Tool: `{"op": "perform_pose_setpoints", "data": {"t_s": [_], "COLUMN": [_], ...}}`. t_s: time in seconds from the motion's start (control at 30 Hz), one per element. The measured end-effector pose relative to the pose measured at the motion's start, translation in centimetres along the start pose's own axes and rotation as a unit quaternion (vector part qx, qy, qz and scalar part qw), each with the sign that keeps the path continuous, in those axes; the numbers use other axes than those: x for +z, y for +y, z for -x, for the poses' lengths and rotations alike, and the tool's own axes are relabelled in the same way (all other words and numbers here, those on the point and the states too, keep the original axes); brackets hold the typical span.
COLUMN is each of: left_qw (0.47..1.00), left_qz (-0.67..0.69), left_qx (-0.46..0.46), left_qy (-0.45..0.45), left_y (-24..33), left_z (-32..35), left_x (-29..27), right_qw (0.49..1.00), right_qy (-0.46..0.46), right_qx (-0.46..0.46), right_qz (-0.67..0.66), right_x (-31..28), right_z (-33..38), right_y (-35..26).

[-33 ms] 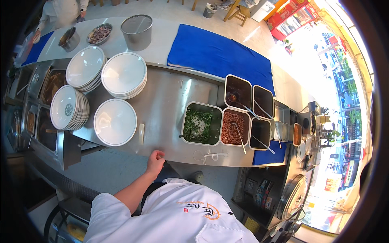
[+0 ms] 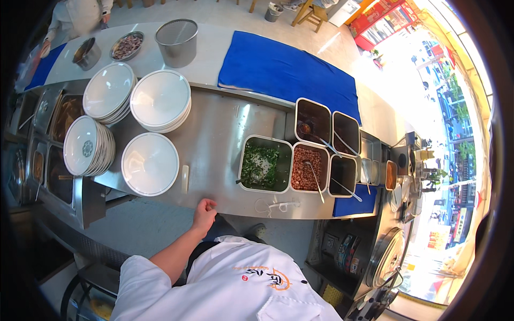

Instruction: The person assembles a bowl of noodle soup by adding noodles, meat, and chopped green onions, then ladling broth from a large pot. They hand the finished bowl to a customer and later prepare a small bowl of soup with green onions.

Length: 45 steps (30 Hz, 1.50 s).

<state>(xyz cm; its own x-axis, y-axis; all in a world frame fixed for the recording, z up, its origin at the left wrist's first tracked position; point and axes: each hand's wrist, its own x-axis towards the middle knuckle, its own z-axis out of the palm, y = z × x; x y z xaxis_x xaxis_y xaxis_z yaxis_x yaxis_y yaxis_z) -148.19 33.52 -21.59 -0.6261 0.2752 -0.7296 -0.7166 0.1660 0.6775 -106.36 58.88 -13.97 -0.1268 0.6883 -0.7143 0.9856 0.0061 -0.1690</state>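
Observation:
My left hand (image 2: 204,214) is at the front edge of the steel counter (image 2: 214,134), its fingers curled in and nothing visible in them. Whether it touches the edge I cannot tell. Just beyond it lies a narrow white strip-shaped thing (image 2: 185,179). Left of that stands a white bowl (image 2: 150,165), with stacks of white bowls (image 2: 160,99) behind. To the right are square metal tubs, one with chopped greens (image 2: 261,167), one with small reddish-brown nuts or beans (image 2: 306,176) and a spoon. My right hand is out of the picture.
A white cord with a small plastic piece (image 2: 284,205) lies near the counter's front edge. Blue cloth (image 2: 289,72) covers part of the far ledge, beside a tall mesh-topped metal pot (image 2: 176,48). A person (image 2: 80,18) stands at the far left.
The view has shifted slightly, so the bowls and tubs appear a little further left. My left hand keeps the same curled pose at the counter edge.

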Motion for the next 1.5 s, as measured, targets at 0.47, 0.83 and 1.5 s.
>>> {"op": "perform_pose_setpoints", "data": {"t_s": [0.47, 0.83, 1.5], "left_qw": [0.997, 0.961, 0.903], "left_qz": [-0.006, -0.137, -0.280], "left_qx": [-0.007, -0.089, -0.040], "left_qy": [-0.075, -0.225, -0.324], "left_y": [5.4, 7.2, 3.5], "left_z": [-4.7, -2.0, 4.7], "left_x": [2.9, 9.0, 19.6], "right_qw": [0.981, 0.970, 0.873], "right_qy": [-0.030, -0.021, -0.011], "right_qx": [0.086, 0.118, 0.200], "right_qz": [-0.170, -0.211, -0.444], "right_x": [1.0, 2.5, 5.9], "right_z": [4.0, 2.9, 0.8], "right_y": [-7.8, -1.8, 13.9]}}
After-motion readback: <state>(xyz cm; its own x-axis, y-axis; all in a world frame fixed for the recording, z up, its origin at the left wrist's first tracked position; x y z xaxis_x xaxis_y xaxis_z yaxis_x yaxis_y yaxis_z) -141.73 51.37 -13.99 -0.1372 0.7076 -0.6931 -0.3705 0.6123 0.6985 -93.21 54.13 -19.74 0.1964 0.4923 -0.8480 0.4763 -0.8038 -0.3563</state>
